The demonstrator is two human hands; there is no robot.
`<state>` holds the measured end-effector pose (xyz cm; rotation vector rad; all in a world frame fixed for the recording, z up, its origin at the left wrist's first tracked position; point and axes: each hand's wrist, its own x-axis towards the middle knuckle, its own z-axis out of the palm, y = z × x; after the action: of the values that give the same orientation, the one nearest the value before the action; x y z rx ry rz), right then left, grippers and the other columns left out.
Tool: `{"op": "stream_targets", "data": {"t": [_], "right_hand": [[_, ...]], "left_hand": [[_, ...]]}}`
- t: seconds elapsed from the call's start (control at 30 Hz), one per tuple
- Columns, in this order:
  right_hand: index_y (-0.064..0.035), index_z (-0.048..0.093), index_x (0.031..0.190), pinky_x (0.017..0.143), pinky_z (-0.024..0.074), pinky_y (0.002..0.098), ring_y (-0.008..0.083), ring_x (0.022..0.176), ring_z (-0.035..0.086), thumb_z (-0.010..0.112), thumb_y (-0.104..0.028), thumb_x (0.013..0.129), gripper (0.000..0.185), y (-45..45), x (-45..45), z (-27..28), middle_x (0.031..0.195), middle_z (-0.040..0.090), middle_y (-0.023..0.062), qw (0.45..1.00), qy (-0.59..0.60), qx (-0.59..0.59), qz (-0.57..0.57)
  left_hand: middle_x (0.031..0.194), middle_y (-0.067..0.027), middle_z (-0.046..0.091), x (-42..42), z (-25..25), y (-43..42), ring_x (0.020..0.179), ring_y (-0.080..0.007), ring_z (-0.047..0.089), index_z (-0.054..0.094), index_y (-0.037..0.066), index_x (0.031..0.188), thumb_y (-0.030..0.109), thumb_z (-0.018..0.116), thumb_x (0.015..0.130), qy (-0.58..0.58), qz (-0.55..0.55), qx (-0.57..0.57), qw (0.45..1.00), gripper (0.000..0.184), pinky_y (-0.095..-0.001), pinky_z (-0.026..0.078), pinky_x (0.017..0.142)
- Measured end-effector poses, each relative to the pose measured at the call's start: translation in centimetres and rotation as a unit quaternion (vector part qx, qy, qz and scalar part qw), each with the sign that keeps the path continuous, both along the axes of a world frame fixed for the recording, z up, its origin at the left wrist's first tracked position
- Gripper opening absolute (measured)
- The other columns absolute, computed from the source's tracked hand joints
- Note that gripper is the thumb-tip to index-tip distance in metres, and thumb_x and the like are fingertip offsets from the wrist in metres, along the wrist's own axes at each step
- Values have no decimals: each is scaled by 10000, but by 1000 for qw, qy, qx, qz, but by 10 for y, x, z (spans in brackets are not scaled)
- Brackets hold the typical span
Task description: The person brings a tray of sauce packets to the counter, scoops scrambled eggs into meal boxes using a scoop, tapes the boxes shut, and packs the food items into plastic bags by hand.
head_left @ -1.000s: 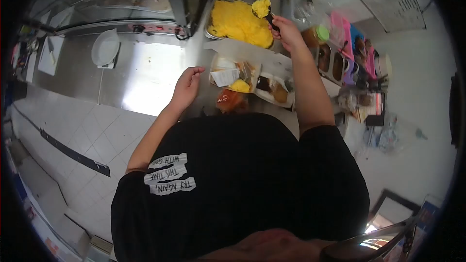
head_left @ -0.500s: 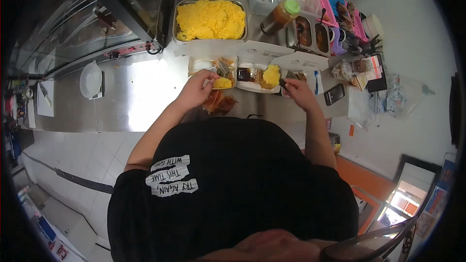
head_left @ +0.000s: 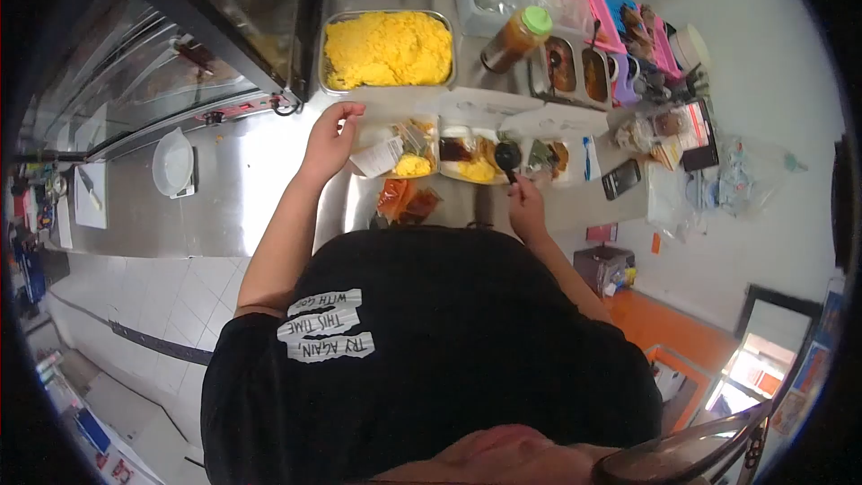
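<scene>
My right hand (head_left: 527,205) is closed round the handle of a black scoop (head_left: 508,156), whose dark bowl is over the right side of the middle food box. Yellow rice-like food (head_left: 476,169) lies in that middle box (head_left: 485,182), beside a dark sauce packet (head_left: 456,149). My left hand (head_left: 334,139) is at the left edge of the left food box (head_left: 437,139), thumb and fingers apart, holding nothing I can see. That box contains a white packet (head_left: 379,156) and a yellow mound (head_left: 413,165). A third box holds green and brown food (head_left: 544,158).
A metal tray of yellow food (head_left: 388,47) stands behind the boxes, near a green-capped bottle (head_left: 518,39) and sauce containers (head_left: 595,74). Red packets (head_left: 404,202) lie in front. A phone (head_left: 621,180) is at right, a white bowl (head_left: 172,163) at left.
The yellow food that was on the scoop now lies in the middle box. My right hand has come closer to my body. My left hand has moved left, off the left box's food.
</scene>
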<state>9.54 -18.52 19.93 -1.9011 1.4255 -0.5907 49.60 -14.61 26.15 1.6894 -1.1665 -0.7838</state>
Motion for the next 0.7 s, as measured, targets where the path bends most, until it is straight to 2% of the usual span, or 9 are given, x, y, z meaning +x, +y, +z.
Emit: {"op": "stream_targets", "data": {"t": [0.1,0.13,0.2,0.27,0.37,0.47,0.57,0.63,0.7], "right_hand": [[17,551,1189,660,463,319,161,693,542,474,-95,954,271,-36,23,29,771,556,57,973,-195,107,-56],[16,560,1171,641,458,299,132,682,535,483,-100,954,258,-48,36,52,750,550,33,952,-259,148,-67],[9,564,1151,637,450,266,96,693,521,481,-82,945,240,-87,80,101,757,544,17,964,-233,130,16],[-5,589,1161,675,475,298,168,726,601,498,-97,921,273,-134,136,114,832,639,82,986,-120,87,71],[-24,649,1133,834,498,400,385,955,634,520,-133,855,325,-179,237,126,1023,646,255,968,99,-45,226],[-16,656,1124,818,515,440,366,940,649,462,-103,874,329,-208,332,81,1019,659,234,897,240,-164,333],[2,673,1086,824,523,438,361,949,653,458,-94,872,318,-211,403,54,1032,662,234,867,335,-161,331],[10,680,1057,825,526,436,359,954,657,467,-96,869,304,-197,426,40,1029,665,232,865,345,-143,336],[16,687,1029,824,528,434,356,958,659,476,-99,866,291,-176,436,27,1027,668,230,858,353,-131,349]], "left_hand": [[1044,-113,652,32,-25,-12,955,-181,623,607,-3,1098,104,510,947,3,102,-37,994,208,-299,470,841],[1049,-162,651,40,-24,-16,972,-231,634,606,-27,1093,134,510,942,-1,132,-16,991,241,-323,475,858],[1059,-187,650,58,-48,-27,978,-277,634,606,-28,1111,176,505,938,5,156,44,987,286,-351,478,866],[1040,-245,650,68,-73,-36,979,-381,626,612,-51,1114,235,524,899,-60,181,57,980,369,-419,481,869],[999,-272,649,75,-83,-51,979,-424,615,617,-59,1100,228,559,852,-65,164,117,977,384,-447,485,859],[1005,-248,667,67,-82,-54,980,-360,644,631,-25,1093,237,538,851,17,166,122,978,369,-394,488,845],[1004,-238,673,65,-81,-48,971,-333,653,641,-19,1078,217,552,824,-41,156,108,981,358,-390,487,837],[990,-303,635,69,-118,-50,956,-450,614,643,-11,1084,215,583,771,23,150,84,985,390,-441,492,866],[1012,-303,617,63,-109,-45,977,-443,594,645,-18,1053,217,573,764,64,145,87,983,379,-443,478,892]]}}
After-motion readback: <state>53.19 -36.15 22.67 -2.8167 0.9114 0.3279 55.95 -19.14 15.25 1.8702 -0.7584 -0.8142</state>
